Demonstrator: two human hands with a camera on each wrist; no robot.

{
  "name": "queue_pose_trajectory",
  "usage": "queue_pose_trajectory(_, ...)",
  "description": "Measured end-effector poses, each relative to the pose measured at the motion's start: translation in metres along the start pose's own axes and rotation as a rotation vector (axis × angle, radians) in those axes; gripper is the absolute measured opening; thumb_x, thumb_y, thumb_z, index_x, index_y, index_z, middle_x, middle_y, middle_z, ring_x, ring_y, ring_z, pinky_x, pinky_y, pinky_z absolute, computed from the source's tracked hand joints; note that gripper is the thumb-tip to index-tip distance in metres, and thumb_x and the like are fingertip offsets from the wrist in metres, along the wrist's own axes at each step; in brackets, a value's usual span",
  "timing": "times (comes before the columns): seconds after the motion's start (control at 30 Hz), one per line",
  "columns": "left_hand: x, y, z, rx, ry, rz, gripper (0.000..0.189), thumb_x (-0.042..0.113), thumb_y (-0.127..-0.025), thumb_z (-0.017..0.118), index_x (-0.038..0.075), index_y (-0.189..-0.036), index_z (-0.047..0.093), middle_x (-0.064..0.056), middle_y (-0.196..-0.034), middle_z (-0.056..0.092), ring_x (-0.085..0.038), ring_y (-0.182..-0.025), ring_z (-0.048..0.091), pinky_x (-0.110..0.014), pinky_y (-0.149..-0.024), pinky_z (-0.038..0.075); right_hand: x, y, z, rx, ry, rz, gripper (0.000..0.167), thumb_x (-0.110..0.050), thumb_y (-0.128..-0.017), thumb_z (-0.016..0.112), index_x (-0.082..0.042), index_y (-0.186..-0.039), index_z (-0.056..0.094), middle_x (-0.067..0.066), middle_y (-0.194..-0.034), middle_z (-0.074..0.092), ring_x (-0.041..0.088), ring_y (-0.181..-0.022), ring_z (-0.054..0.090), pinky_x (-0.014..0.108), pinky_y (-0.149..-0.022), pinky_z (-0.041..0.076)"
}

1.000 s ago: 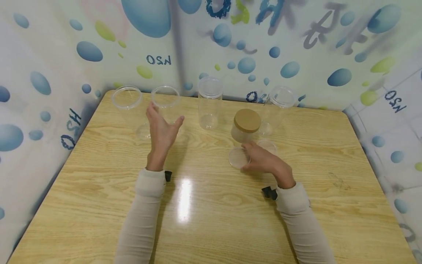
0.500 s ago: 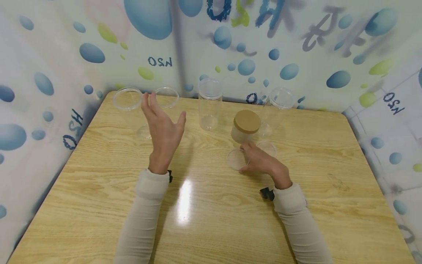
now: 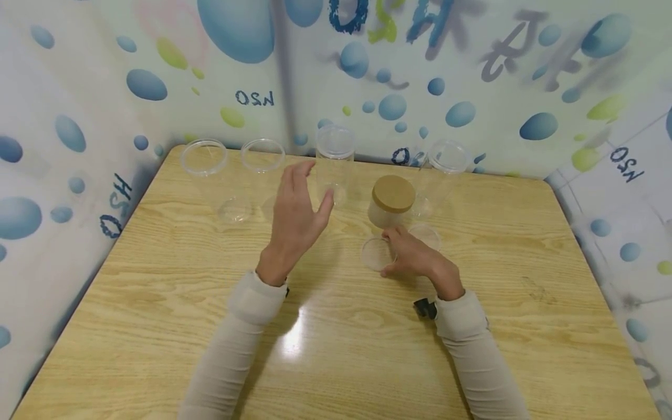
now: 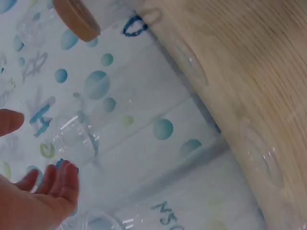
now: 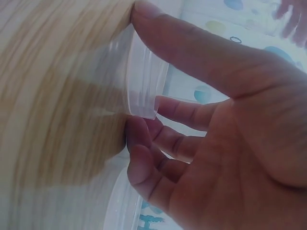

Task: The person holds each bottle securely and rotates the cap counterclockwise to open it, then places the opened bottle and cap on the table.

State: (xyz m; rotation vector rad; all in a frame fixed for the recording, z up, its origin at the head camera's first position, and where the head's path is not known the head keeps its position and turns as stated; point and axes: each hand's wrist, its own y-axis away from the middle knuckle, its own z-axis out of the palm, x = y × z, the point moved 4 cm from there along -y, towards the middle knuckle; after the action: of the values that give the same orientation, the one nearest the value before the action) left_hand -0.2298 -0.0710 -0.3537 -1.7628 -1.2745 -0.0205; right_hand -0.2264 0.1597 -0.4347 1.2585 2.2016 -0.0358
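Note:
My left hand point(image 3: 296, 219), fingers spread, is raised in front of a tall clear plastic jar with a lid on point(image 3: 335, 143). In the left wrist view, that jar point(image 4: 79, 136) lies beyond the fingertips with a gap between. With my right hand point(image 3: 420, 255) I grip a flat round clear lid point(image 3: 374, 255) on the table, thumb and fingers at its rim. The right wrist view shows the lid point(image 5: 144, 81) between the thumb and fingers. A second clear lid point(image 3: 427, 234) lies just behind this hand, partly hidden by it.
Two tall clear jars without lids, a left one point(image 3: 203, 157) and a right one point(image 3: 262, 156), stand at the back left. A short jar with a tan lid point(image 3: 394, 193) stands before another tall lidded jar point(image 3: 448, 156). A patterned wall point(image 3: 315, 76) borders the wooden table point(image 3: 336, 373).
My left hand has moved right, from the open jars at the left to the front of the lidded tall jar. The right hand stays at the clear lid, almost unmoved.

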Motion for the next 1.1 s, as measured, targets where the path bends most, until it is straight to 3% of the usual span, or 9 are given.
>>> queue_pose_trajectory(0.1,-0.002,-0.002,0.014,-0.163,0.119,-0.159,0.070,0.021,-0.090,0.071,-0.005,-0.143,0.033,-0.022,-0.134,0.043,-0.033,-0.123,0.047,-0.044,-0.096,0.047,0.000,0.001,-0.002,0.004,-0.006,0.007,0.077,-0.018,-0.080,0.084,0.012,-0.136,0.040,0.030,-0.133,0.043,0.041,-0.121,0.049,0.052,-0.102,0.042)
queue_pose_trajectory(0.2,-0.008,-0.005,0.027,-0.254,0.182,-0.303,0.087,0.026,-0.089,0.073,-0.003,-0.151,0.019,-0.023,-0.148,0.029,-0.034,-0.134,0.039,-0.046,-0.105,0.043,0.000,0.002,-0.002,0.005,-0.012,0.011,0.077,-0.018,-0.080,0.084,0.011,-0.136,0.041,0.029,-0.133,0.044,0.041,-0.120,0.050,0.052,-0.102,0.042)
queue_pose_trajectory(0.37,-0.020,-0.014,0.045,-0.271,0.256,-0.451,0.104,0.030,-0.086,0.077,-0.002,-0.154,0.005,-0.022,-0.159,0.011,-0.038,-0.143,0.029,-0.048,-0.114,0.033,0.001,0.002,-0.001,0.007,-0.008,0.011,0.077,-0.019,-0.080,0.084,0.010,-0.136,0.041,0.029,-0.133,0.044,0.041,-0.120,0.050,0.052,-0.102,0.042)
queue_pose_trajectory(0.57,-0.035,-0.025,0.064,-0.264,0.370,-0.598,0.115,0.034,-0.082,0.082,0.009,-0.157,-0.002,-0.014,-0.162,0.006,-0.038,-0.146,0.022,-0.059,-0.114,0.027,0.000,0.002,-0.002,0.012,-0.005,0.007,0.076,-0.018,-0.079,0.084,0.009,-0.136,0.041,0.028,-0.133,0.044,0.040,-0.120,0.051,0.052,-0.101,0.043)
queue_pose_trajectory(0.77,-0.046,-0.035,0.077,-0.225,0.423,-0.641,0.116,0.031,-0.078,0.086,0.011,-0.157,0.003,-0.016,-0.162,0.014,-0.038,-0.146,0.026,-0.053,-0.116,0.029,0.000,0.002,-0.002,0.007,0.006,0.007,0.076,-0.019,-0.080,0.084,0.009,-0.136,0.041,0.028,-0.133,0.044,0.040,-0.121,0.050,0.052,-0.102,0.042)
queue_pose_trajectory(1.1,-0.054,-0.038,0.086,-0.227,0.480,-0.633,0.101,0.030,-0.080,0.084,0.012,-0.155,0.019,-0.010,-0.158,0.033,-0.028,-0.147,0.029,-0.043,-0.118,0.028,0.000,0.002,-0.001,0.010,-0.001,0.006,0.076,-0.019,-0.080,0.084,0.008,-0.136,0.041,0.027,-0.132,0.044,0.039,-0.119,0.051,0.051,-0.101,0.043)
